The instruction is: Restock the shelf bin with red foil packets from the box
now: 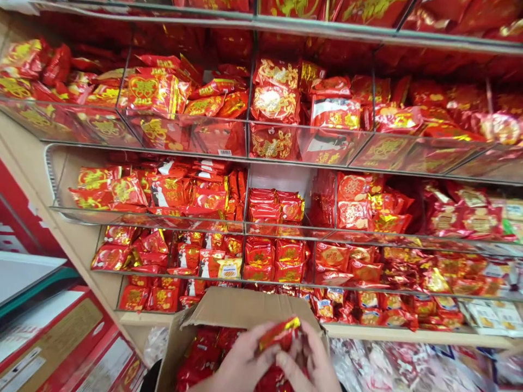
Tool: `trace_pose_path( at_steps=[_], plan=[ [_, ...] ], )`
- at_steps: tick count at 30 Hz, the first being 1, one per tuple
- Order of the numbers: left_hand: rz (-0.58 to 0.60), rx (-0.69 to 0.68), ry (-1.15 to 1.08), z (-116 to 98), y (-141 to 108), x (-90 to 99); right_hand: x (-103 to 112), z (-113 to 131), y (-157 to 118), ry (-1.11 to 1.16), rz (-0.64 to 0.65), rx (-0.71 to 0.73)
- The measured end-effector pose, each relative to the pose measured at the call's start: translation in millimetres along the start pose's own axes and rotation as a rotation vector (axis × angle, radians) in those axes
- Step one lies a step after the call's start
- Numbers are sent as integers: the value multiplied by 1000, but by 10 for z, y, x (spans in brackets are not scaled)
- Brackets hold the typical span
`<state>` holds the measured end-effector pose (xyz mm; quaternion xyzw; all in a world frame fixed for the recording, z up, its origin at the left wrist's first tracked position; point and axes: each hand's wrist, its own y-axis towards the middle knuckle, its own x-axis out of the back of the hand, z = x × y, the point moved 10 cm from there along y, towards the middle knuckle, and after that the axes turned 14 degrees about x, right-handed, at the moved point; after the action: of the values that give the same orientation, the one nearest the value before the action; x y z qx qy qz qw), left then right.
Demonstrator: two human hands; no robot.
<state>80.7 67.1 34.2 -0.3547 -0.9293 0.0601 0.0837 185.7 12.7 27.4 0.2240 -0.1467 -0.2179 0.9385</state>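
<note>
- At shelf front, over open cardboard carton (245,307): both hands low in frame, head cam looking fwd & down.
- L hand (241,365) & R hand (308,363) together, fingers closed on one red-gold foil pkt (280,334) from either side. Both hands above carton mouth.
- Pkt lies btwn the hands, tilted, upper edge showing above fingers; carton's far flap directly behind it.
- Carton: brown corrugated, flaps up, holds loose red foil pkts (200,354), more visible under hands.
- Wire-fronted shelves (286,239) ahead: several tiers, split into compartments, packed w/ red & gold pkts. Many carry a double-happiness-type emblem, some a couple's picture. Small print unreadable.
- Barcode sticker (224,152) on a pkt behind clear front of upper tier.
- Light wood shelf ledge (408,333) runs behind carton, below lowest tier.
- Clear plastic bags w/ red print (392,365) just right of carton, blurred.
- Stacked printed boxes (53,337), red & tan, lower L of frame, well apart from hands.
</note>
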Motion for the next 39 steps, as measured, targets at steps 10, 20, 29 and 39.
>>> trace_pose_path(
  at_steps=[10,20,29,39],
  plan=[
    [-90,31,-731,-330,108,90,161,253,542,139,90,-104],
    [123,111,-802,-497,109,84,196,225,543,349,28,-76],
    [258,243,-893,-590,10,69,397,657,509,14,39,362],
    [215,108,-686,-725,46,45,262,141,583,448,20,-206]
  ],
)
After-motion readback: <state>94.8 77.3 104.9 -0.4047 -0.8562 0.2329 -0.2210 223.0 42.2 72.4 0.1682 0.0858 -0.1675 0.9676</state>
